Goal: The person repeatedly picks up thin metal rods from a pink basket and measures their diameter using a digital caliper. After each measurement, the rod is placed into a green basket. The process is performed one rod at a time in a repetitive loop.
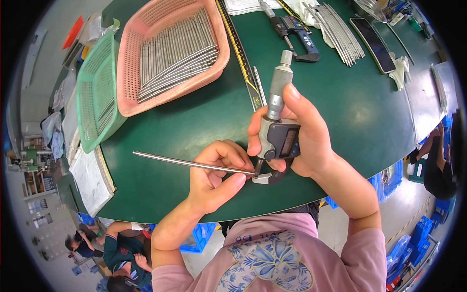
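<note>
Green tabletop [165, 129] beneath left fingers [226, 152] and right fingers [304, 104]; pale floor [406, 207] well right, below. Left pinch steel rod [165, 159], its end at micrometer [278, 134]; right grip micrometer, partly covering it. Beyond left: pink basket [127, 63], rods [177, 46]. Beyond right: phone [372, 46].

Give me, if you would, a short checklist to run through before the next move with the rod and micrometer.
1. Rod held: ok, in the left hand.
2. Micrometer held: ok, in the right hand.
3. Rod end squarely seated in the micrometer: cannot tell, contact too small to see.
4. Display readable: not ok, digits illegible here.
5. Pink basket clear of both hands: ok.
6. Second micrometer out of the way: ok, lying beyond the hands.
</note>
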The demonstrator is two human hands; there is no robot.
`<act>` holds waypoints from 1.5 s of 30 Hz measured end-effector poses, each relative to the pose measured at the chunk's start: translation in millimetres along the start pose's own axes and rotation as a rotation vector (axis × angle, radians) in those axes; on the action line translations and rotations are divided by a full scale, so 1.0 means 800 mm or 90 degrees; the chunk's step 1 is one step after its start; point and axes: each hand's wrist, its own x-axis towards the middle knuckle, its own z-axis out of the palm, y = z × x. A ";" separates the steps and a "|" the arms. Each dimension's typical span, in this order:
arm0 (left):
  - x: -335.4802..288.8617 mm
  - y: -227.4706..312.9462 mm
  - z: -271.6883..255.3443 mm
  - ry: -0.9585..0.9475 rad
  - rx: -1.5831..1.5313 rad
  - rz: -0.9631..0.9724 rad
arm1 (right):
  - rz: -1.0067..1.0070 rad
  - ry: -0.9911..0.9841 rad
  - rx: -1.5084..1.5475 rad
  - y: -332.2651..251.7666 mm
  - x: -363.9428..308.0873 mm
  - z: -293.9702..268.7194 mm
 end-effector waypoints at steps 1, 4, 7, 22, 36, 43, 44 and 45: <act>0.000 0.001 0.001 0.006 -0.003 -0.002 | 0.003 -0.001 0.004 0.000 0.000 0.000; 0.000 0.002 0.000 0.003 -0.001 -0.008 | 0.005 -0.012 0.011 -0.001 0.000 -0.001; -0.001 0.004 0.001 0.019 0.002 -0.016 | -0.002 -0.021 0.009 0.000 0.001 -0.001; 0.002 0.001 -0.004 -0.031 -0.054 0.008 | 0.046 -0.003 0.059 0.000 0.003 -0.003; 0.001 0.000 -0.003 -0.031 -0.023 -0.005 | 0.040 -0.023 0.062 0.001 0.002 -0.004; 0.002 -0.001 -0.002 -0.028 -0.013 -0.003 | 0.029 -0.001 0.015 -0.002 0.000 0.001; 0.002 -0.001 -0.002 -0.028 -0.015 -0.004 | 0.024 0.001 0.015 -0.002 0.000 0.000; 0.002 -0.001 -0.002 -0.028 -0.018 -0.005 | 0.025 -0.001 0.020 -0.002 0.000 -0.001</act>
